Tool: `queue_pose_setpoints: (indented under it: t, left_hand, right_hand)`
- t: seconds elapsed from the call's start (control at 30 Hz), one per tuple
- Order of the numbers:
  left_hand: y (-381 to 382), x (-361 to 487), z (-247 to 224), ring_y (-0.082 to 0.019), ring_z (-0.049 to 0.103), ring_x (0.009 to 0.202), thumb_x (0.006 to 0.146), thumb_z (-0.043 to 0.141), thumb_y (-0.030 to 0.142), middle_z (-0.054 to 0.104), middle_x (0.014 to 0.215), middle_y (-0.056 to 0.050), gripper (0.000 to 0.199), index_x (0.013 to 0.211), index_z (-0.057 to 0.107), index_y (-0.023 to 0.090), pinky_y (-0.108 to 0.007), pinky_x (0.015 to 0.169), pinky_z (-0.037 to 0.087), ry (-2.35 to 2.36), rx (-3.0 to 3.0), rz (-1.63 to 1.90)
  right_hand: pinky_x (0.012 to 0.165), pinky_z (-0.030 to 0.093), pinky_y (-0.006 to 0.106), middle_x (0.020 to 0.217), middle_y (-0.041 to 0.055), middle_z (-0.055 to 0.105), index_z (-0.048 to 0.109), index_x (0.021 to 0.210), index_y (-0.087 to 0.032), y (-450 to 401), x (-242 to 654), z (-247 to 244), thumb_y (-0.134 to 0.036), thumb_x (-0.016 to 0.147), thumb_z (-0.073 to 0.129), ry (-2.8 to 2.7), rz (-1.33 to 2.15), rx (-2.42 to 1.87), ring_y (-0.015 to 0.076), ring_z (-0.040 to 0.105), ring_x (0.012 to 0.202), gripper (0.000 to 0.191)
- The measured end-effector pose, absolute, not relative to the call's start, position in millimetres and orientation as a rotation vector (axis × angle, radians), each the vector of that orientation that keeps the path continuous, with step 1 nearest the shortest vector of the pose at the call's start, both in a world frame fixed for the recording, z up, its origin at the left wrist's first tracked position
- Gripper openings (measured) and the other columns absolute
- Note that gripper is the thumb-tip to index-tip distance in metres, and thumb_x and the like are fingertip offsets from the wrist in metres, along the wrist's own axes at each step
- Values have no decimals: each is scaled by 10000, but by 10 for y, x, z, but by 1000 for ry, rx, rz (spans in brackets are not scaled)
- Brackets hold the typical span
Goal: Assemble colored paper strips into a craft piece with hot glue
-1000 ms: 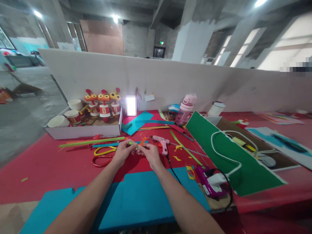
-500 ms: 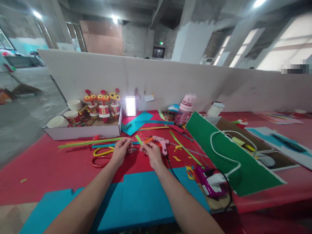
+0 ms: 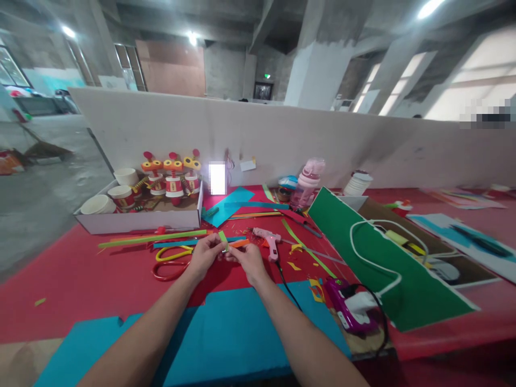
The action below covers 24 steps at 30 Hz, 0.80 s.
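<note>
My left hand [image 3: 206,253] and my right hand [image 3: 250,262] meet over the red tabletop, fingertips pinched close together. Between them a short green paper strip [image 3: 223,237] stands up, and an orange paper strip [image 3: 241,243] sticks out over the right fingers. Both hands are closed on this small paper piece; the fingers hide where the strips join. Just right of my right hand lies a pink hot glue gun [image 3: 268,237]. Scissors handles, one loop yellow [image 3: 171,252] and one red [image 3: 169,271], lie beside my left hand.
Long green strips [image 3: 153,238] lie at left. A white box [image 3: 141,221] with paper cups and several red-yellow cup figures stands behind. A pink bottle [image 3: 308,183] stands at the partition. A green board [image 3: 363,263] and purple power socket [image 3: 350,306] are at right; blue sheet [image 3: 250,322] in front.
My left hand has moved right to meet my right hand. Its fingers now touch the green strip, which the right hand held alone before. The view has shifted slightly.
</note>
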State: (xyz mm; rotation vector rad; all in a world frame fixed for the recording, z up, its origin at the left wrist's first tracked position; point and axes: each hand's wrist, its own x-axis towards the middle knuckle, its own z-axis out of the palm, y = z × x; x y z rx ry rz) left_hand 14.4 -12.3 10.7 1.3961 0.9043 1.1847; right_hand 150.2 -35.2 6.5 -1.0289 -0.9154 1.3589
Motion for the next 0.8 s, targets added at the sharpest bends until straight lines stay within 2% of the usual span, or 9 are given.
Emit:
queue_pose_setpoints:
  t: [0.3, 0.53, 0.8]
  left_hand:
    - [-153, 196, 129, -76, 462, 454, 753, 626, 401, 557, 572, 24, 265, 748, 541, 151, -203, 466, 370, 894, 1381, 1090]
    - [-138, 183, 121, -80, 481, 466, 727, 653, 393, 568, 583, 15, 273, 701, 535, 148, -207, 479, 381, 872, 1361, 1110]
    - [-153, 190, 114, -82, 485, 479, 732, 650, 378, 576, 583, 13, 247, 746, 560, 148, -202, 490, 376, 896, 1324, 1112]
  right_hand:
    - [624, 533, 256, 636, 19, 680, 695, 718, -129, -313, 1496, 18, -332, 538, 793, -743, 1289, -967, 121, 621, 574, 289]
    - [652, 540, 265, 636, 18, 678, 690, 740, -127, -317, 1501, 36, -327, 526, 809, -726, 1416, -908, 122, 628, 590, 316]
    - [635, 538, 266, 631, 27, 677, 676, 738, -123, -317, 1499, 29, -338, 565, 777, -785, 1332, -957, 128, 629, 582, 294]
